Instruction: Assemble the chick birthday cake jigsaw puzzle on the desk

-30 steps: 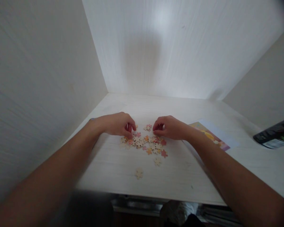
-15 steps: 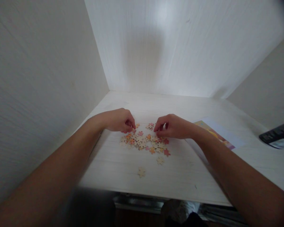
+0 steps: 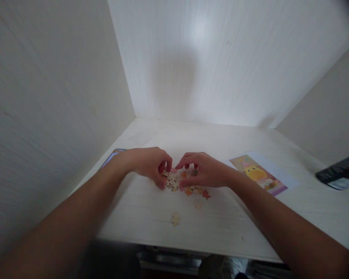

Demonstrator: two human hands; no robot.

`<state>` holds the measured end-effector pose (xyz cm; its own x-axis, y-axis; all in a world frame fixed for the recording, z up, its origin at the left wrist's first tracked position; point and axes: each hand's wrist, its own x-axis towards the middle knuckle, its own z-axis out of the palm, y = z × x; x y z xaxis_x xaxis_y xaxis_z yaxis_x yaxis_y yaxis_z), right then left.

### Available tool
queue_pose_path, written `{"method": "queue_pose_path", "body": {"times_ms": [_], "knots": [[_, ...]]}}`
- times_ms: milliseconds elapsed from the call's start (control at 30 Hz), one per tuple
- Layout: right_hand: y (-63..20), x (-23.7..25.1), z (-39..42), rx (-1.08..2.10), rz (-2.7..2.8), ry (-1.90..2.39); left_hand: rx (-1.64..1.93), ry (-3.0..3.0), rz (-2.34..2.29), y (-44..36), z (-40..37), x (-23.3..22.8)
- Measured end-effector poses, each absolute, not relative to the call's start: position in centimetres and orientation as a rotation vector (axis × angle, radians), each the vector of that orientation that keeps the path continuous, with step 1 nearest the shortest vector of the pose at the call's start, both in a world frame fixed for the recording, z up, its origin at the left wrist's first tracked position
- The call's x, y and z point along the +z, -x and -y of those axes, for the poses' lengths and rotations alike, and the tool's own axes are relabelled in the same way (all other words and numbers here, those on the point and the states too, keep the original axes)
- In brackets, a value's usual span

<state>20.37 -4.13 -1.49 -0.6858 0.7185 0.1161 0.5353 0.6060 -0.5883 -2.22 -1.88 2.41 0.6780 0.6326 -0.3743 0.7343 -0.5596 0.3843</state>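
A small heap of loose jigsaw pieces [image 3: 182,185], pink, orange and cream, lies on the pale wooden desk [image 3: 221,217]. My left hand [image 3: 149,164] and my right hand [image 3: 203,170] curl over the heap from either side, fingertips almost meeting above it. Both rest on the pieces; whether either pinches a piece is hidden by the fingers. Two single pieces lie apart nearer to me: one cream piece [image 3: 175,219] and another [image 3: 197,203].
A printed picture card with a yellow figure [image 3: 257,174] lies to the right. A dark packet [image 3: 339,176] sits at the far right. A blue-edged sheet corner [image 3: 112,155] shows under my left wrist. Walls enclose the desk at left, back and right.
Both hands have drawn together over the heap, pushing the scattered pieces into a tighter pile. The view has tilted slightly, showing more of the picture card.
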Motion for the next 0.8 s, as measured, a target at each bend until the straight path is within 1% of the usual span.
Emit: {"method": "queue_pose_path", "body": {"times_ms": [67,200,300,467,600,800], "knots": [[-19.8,-1.4,4.6,0.75,2.576,1.007,-0.265,-2.392,-1.047,2.2,1.8,2.1],[-19.0,-1.9,4.9,0.577,2.644,0.942,-0.278,-2.365,-0.994,2.4,1.3,1.7],[-18.7,-2.2,5.0,0.533,2.654,0.896,-0.287,-2.37,-0.979,2.5,1.1,1.8],[-18.7,-2.2,5.0,0.577,2.634,0.961,-0.299,-2.342,-0.991,2.6,1.3,2.1],[-19.1,-2.2,4.5,0.644,2.618,1.027,-0.379,-2.308,-1.073,3.0,1.4,2.6],[-19.6,-1.9,4.4,0.638,2.639,1.027,-0.457,-2.312,-1.156,3.5,1.5,3.1]]}}
